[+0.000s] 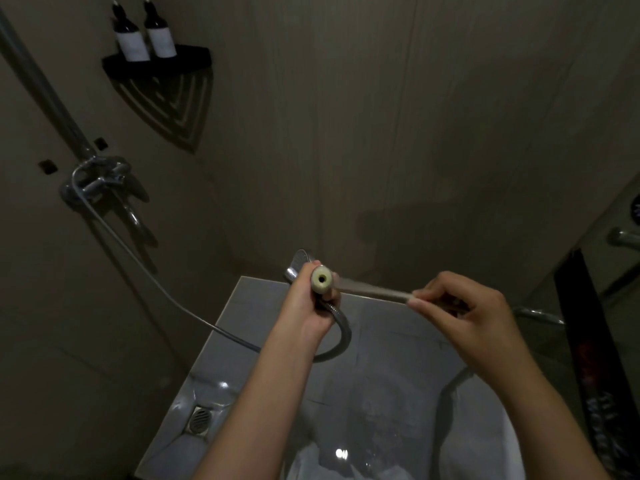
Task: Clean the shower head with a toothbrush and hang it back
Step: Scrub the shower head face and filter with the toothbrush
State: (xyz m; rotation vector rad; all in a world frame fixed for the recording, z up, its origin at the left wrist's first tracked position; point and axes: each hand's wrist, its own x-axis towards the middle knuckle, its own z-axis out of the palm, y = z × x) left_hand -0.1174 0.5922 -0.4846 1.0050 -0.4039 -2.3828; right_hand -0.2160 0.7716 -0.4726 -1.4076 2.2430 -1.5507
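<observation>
My left hand (pixel 313 308) is closed around the handle of the chrome shower head (pixel 297 264), whose head sticks out beyond my fingers toward the wall. A pale round part with a hole (pixel 322 279) faces me at the top of that fist. The metal hose (pixel 343 336) loops below my left hand and runs left to the wall tap (pixel 100 178). My right hand (pixel 464 311) pinches a pale toothbrush (pixel 375 292), blurred, whose far end reaches to the left fist. Its bristles are hidden.
A riser pipe (pixel 41 84) climbs the left wall above the tap. A black corner shelf (pixel 156 62) holds two dark bottles. Below lie wet grey floor tiles (pixel 388 368) with a floor drain (pixel 199 419). A glass panel and a chrome handle (pixel 540 315) stand at right.
</observation>
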